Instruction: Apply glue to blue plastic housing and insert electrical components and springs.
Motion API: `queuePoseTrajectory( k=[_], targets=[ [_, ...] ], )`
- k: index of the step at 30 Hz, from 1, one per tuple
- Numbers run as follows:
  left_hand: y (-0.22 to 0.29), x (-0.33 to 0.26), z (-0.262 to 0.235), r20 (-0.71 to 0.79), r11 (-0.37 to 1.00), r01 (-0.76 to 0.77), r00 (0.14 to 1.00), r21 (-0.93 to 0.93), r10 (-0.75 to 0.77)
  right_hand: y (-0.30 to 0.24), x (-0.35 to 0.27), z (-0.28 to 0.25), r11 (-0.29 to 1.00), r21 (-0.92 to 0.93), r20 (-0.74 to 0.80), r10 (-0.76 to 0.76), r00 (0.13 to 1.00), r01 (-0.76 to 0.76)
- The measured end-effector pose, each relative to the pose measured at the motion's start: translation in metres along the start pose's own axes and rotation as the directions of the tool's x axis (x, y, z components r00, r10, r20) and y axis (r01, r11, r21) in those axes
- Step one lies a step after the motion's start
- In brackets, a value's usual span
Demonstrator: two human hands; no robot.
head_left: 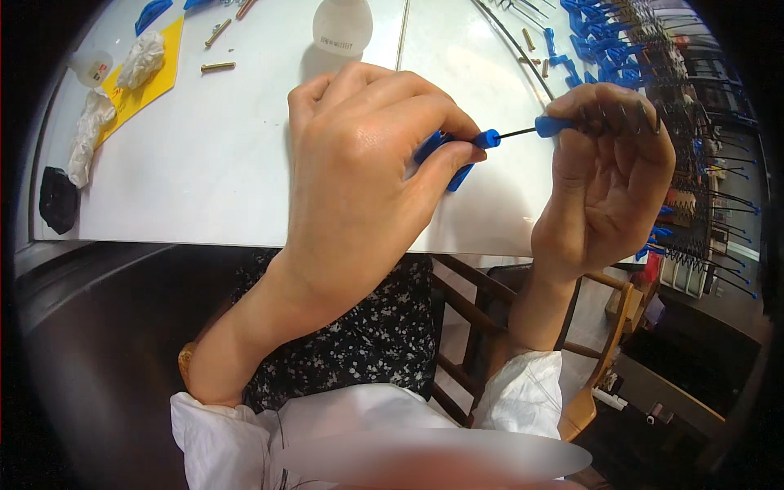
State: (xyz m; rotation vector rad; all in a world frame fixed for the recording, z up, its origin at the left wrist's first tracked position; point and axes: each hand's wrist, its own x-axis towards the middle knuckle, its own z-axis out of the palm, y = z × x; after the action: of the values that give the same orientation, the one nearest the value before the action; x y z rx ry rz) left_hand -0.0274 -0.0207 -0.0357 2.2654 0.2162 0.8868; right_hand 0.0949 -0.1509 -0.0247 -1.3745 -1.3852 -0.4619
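Observation:
My left hand (359,147) is closed over the white table, its thumb and forefinger pinching a blue plastic piece (459,175). Most of that piece is hidden by the fingers. A short blue round end (487,139) pokes out past my fingertips. From it a thin dark rod or wire (516,132) runs across to a blue plastic tip (553,126). My right hand (608,167) pinches this tip between thumb and forefinger, with the other fingers curled and the palm partly showing.
A translucent white bottle (343,26) stands beyond my left hand. Brass-coloured bolts (218,68), crumpled white tissue (142,60) and yellow paper (166,77) lie to the left. Several blue plastic parts (600,49) with dark coiled wires crowd the right edge. A wooden chair (600,367) stands below.

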Motion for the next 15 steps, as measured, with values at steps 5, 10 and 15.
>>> queuePoseTrajectory(
  k=[5,10,15],
  targets=[
    [0.000,0.000,-0.001,-0.003,1.000,0.011,1.000,0.000,-0.011,-0.009,0.003,0.001,0.959,-0.282,0.091,0.046,0.995,-0.019],
    [0.000,-0.001,0.000,-0.012,1.000,-0.002,1.000,0.000,0.002,-0.008,0.002,0.015,0.996,0.087,-0.058,0.042,0.997,-0.036],
    [-0.001,-0.001,-0.002,0.002,1.000,0.018,1.000,0.005,-0.018,-0.007,0.003,0.017,0.996,0.064,-0.041,0.059,0.997,-0.056]
  ],
)
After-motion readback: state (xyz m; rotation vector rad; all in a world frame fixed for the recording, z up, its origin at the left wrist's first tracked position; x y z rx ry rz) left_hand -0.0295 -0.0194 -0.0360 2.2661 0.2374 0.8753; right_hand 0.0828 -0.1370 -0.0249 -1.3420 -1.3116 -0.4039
